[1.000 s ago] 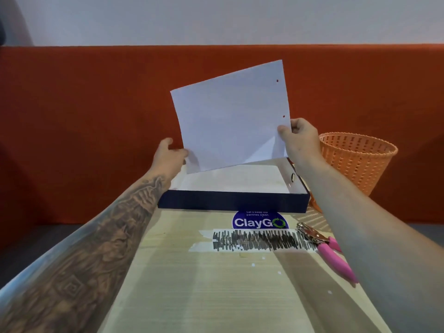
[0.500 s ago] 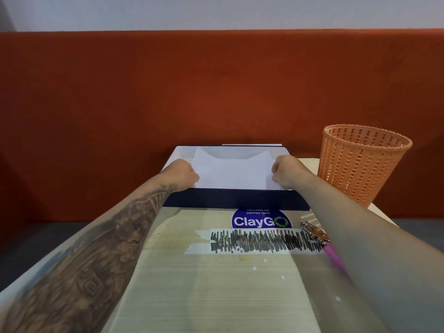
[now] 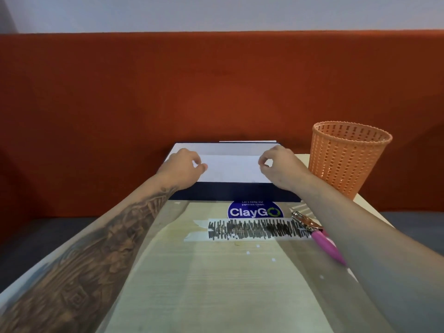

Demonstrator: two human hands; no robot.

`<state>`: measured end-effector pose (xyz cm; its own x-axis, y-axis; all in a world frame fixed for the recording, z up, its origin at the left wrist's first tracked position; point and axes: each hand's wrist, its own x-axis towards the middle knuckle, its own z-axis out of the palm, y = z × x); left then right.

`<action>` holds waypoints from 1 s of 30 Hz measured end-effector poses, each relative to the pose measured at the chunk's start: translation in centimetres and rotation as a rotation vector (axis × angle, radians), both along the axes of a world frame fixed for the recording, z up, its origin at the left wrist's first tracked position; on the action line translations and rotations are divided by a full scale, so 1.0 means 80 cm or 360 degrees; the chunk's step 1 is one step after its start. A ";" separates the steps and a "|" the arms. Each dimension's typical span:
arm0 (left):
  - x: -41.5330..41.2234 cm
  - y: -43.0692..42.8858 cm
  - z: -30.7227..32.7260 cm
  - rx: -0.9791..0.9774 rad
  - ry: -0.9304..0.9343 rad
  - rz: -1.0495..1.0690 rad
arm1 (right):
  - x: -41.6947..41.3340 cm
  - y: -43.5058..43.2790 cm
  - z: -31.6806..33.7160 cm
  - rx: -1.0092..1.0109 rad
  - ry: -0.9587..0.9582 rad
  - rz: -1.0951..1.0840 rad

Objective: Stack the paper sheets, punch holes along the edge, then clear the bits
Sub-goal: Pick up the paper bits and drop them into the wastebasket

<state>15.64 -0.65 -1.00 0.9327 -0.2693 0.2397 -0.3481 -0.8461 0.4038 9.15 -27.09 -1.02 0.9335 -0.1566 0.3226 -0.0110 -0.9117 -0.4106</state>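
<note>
Down from where both hands held it up a second ago, the paper sheet (image 3: 231, 168) now lies flat inside the box (image 3: 235, 192), and the hands have loosened from the tight fists they made at its near corners half a second back.

Behind everything runs a rust-red upholstered back (image 3: 216, 87). Below it the pale wood-grain worktop (image 3: 216, 284) stretches toward the camera, with both forearms reaching across it. The shallow dark-blue box sits at the worktop's far end, its white inside showing round the sheet. An orange lattice basket (image 3: 346, 159) stands upright just right of the box, apart from it.

The left hand (image 3: 183, 168) hovers over the sheet's left edge, and the right hand (image 3: 281, 170) over its right edge. Each has its fingers loosely curled, with thumb and forefinger tips close together in a small ring; neither has hold of anything that shows.

Near the box's front wall a round blue ClayGo sticker (image 3: 254, 211) lies on the worktop, touching a white strip (image 3: 252, 228) scribbled over in black. A pink-handled hole punch (image 3: 317, 234) lies at the strip's right end, partly hidden by the right forearm. A few tiny white paper bits (image 3: 248, 253) are scattered on the wood nearer the camera.
</note>
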 end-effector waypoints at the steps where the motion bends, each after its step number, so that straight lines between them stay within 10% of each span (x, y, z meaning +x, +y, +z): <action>1: -0.014 -0.002 -0.003 -0.0032 -0.0104 -0.0093 | -0.013 0.003 -0.001 -0.0016 -0.0067 0.0069; 7: -0.120 -0.025 -0.029 0.0081 -0.0249 -0.0615 | -0.112 0.022 -0.032 0.0136 0.0020 0.0532; 22: -0.185 -0.016 -0.073 0.0290 -0.0225 -0.0640 | -0.194 0.033 -0.084 -0.0133 0.0079 0.0674; 30: -0.186 -0.014 -0.074 -0.0214 0.0154 -0.0712 | -0.194 0.043 -0.082 -0.0013 0.0092 0.0676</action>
<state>0.77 -1.73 -6.93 0.7519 -0.6223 0.2179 -0.6219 -0.5596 0.5478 -6.36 -23.63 -7.60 0.9311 0.2481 0.2673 0.3434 -0.8434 -0.4132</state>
